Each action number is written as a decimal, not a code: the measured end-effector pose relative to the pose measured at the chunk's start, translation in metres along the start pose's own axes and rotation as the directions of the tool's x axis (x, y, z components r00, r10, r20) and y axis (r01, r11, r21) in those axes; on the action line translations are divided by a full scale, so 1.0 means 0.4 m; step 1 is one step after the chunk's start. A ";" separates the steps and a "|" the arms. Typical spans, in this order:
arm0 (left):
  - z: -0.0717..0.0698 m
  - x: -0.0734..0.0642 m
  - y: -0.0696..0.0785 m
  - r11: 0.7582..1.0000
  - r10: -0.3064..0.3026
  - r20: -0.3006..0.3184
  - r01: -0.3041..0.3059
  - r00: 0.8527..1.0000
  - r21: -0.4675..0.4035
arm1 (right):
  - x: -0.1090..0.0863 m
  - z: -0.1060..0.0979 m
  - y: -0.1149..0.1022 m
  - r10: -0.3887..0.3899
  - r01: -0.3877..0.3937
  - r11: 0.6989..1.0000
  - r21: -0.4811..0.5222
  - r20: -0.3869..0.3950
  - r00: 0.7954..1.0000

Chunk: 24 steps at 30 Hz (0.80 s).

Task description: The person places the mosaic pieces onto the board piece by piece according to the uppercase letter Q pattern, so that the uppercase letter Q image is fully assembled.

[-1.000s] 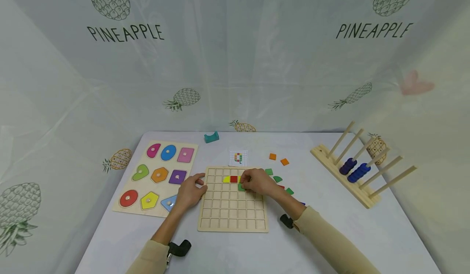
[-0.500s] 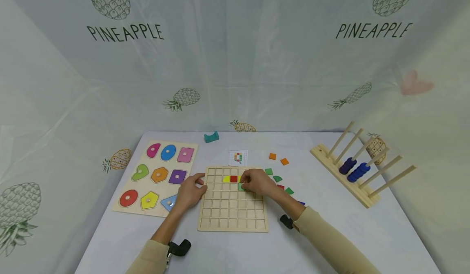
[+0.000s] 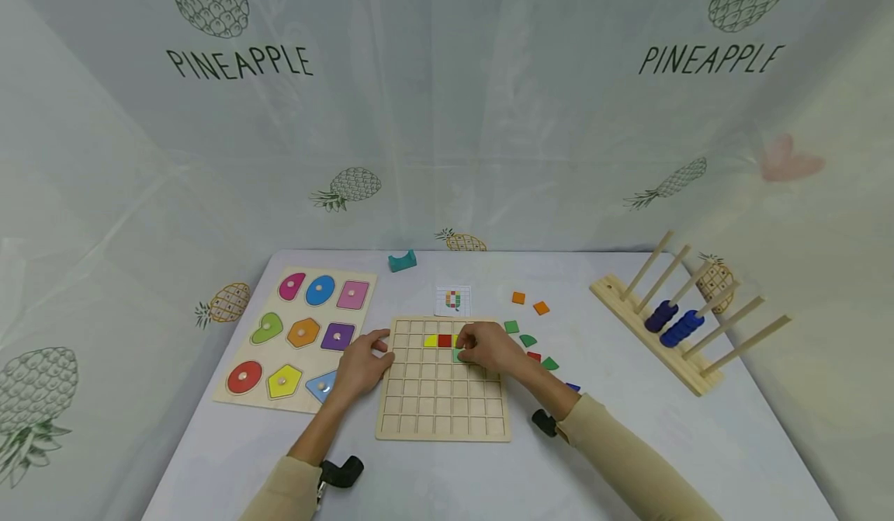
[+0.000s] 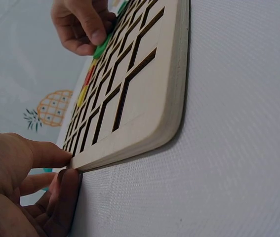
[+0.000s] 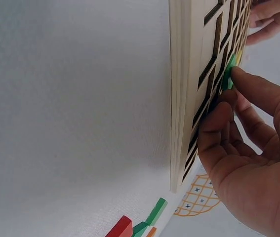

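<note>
A wooden grid board (image 3: 443,408) lies at the middle of the table. My left hand (image 3: 362,364) touches its left edge with relaxed fingers. In the left wrist view the left hand (image 4: 21,182) has fingertips against the board's corner. The fingers and thumb of my right hand (image 3: 489,346) pinch a green tile (image 3: 457,356) at a cell in the upper right part of the grid. Above that tile, a yellow tile (image 3: 431,341), a red tile (image 3: 445,341) and a partly covered second yellow tile sit in a row. In the right wrist view the thumb is on the green tile (image 5: 228,74).
Several loose tiles lie right of the board, including an orange tile (image 3: 518,298) and a green tile (image 3: 549,363). A pattern card (image 3: 453,301) is behind the board. A shape puzzle (image 3: 279,354) lies left, a peg stand (image 3: 656,338) right, and a teal block (image 3: 402,261) behind.
Very little differs. The right fingers shift slightly over the green tile, which stays at the same cell. The left hand and the board keep their places.
</note>
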State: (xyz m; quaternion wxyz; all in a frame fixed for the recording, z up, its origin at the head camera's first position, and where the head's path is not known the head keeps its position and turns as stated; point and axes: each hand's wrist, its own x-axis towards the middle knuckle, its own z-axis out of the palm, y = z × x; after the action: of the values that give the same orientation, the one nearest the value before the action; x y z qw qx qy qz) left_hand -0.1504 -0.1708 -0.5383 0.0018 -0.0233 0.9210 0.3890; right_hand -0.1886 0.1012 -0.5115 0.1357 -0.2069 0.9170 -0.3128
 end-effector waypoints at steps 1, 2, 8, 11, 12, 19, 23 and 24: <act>0.000 0.000 -0.001 1.000 0.001 0.000 -0.001 1.000 0.003 | 0.000 0.000 0.000 0.000 0.000 1.000 0.005 0.001 1.000; 0.000 -0.001 0.000 1.000 0.001 0.000 -0.001 1.000 0.004 | 0.000 0.001 0.001 -0.001 0.001 1.000 0.009 0.002 1.000; -0.001 -0.001 0.000 1.000 -0.001 0.004 0.001 1.000 0.003 | 0.001 0.000 0.003 -0.005 0.005 1.000 0.011 0.009 1.000; 0.000 -0.002 0.000 1.000 -0.003 0.006 0.003 1.000 0.004 | 0.000 -0.001 0.002 -0.007 0.007 1.000 0.012 0.011 1.000; 0.000 -0.001 0.000 1.000 -0.003 0.006 0.003 1.000 0.004 | -0.001 -0.001 0.002 -0.008 0.008 1.000 0.012 0.012 1.000; 0.001 0.000 0.001 1.000 -0.006 0.002 0.005 1.000 0.012 | -0.002 -0.005 0.008 -0.028 0.028 0.999 0.028 0.014 0.999; 0.001 -0.001 0.003 1.000 -0.007 0.001 0.007 1.000 0.015 | -0.009 -0.015 0.016 -0.028 0.026 0.997 0.069 0.020 0.999; 0.001 -0.001 0.003 1.000 -0.007 0.001 0.007 1.000 0.016 | -0.011 -0.019 0.019 -0.028 0.027 0.997 0.073 0.017 0.999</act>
State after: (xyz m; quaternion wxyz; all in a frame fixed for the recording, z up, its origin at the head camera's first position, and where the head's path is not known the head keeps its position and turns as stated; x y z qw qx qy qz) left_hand -0.1499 -0.1696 -0.5377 0.0038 -0.0265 0.9240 0.3815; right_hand -0.1900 0.1127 -0.5100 0.1474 -0.2172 0.9007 -0.3461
